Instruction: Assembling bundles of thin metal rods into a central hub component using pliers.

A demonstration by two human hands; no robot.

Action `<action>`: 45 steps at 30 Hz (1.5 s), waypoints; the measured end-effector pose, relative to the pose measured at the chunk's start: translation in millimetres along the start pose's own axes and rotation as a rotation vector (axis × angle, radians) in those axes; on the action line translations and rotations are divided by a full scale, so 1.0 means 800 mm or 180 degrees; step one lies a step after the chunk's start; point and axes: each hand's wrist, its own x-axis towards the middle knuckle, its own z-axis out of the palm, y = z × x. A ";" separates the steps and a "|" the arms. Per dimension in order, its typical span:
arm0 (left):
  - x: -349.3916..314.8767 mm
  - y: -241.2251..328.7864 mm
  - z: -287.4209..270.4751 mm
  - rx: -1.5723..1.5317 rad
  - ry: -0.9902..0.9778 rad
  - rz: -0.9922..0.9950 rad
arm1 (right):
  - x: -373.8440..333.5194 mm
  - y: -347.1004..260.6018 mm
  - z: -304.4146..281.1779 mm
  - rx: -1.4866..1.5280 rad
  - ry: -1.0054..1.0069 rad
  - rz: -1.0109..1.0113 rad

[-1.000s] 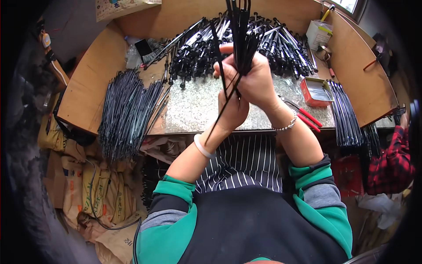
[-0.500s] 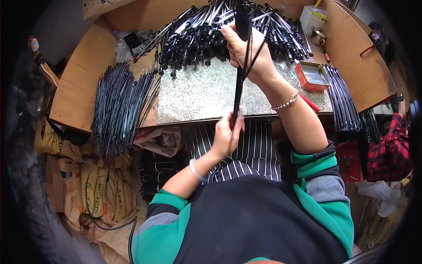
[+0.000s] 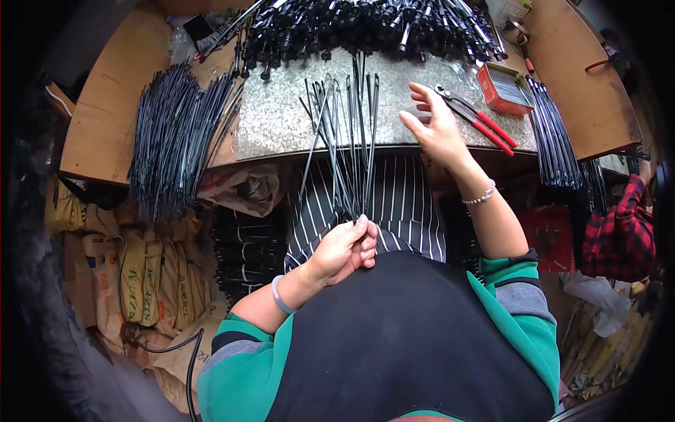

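My left hand point(image 3: 344, 247) is closed around the lower ends of a bunch of thin black rods point(image 3: 344, 158), just above my lap. The rods fan out away from me, and their far ends, some with small loops, lie over the metal-topped work surface point(image 3: 274, 123). Empty, my right hand point(image 3: 440, 132) hovers over the front edge of that surface, its thumb and fingers apart. Just to its right lies a pair of pincers point(image 3: 486, 128) with red handles and a dark metal head.
A thick pile of similar rods point(image 3: 169, 144) overhangs the table at left, and another bundle point(image 3: 553, 141) at right. At the back lies a heap of black and silver rods with black fittings point(image 3: 337, 28). An open red box point(image 3: 512, 105) stands beside the pincers. Another person's plaid sleeve point(image 3: 619, 232) shows far right.
My left hand has come down toward my lap with the rods, which now spread apart. My right hand has let go of their upper part and moved right and down. The pincers are now uncovered.
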 end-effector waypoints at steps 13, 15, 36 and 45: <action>0.001 0.001 -0.016 0.0244 -0.0324 0.0340 | -0.090 0.007 -0.032 0.0972 -0.0654 0.0738; -0.005 0.004 -0.009 0.0252 -0.0098 0.0269 | -0.097 0.005 -0.026 0.0982 -0.0719 0.0780; 0.006 0.006 0.062 0.3328 -0.1135 0.2160 | -0.112 -0.092 -0.023 0.2683 -0.1236 0.0457; 0.013 0.099 0.086 0.5147 0.0037 0.5136 | -0.120 -0.116 -0.069 0.3015 -0.1225 0.0804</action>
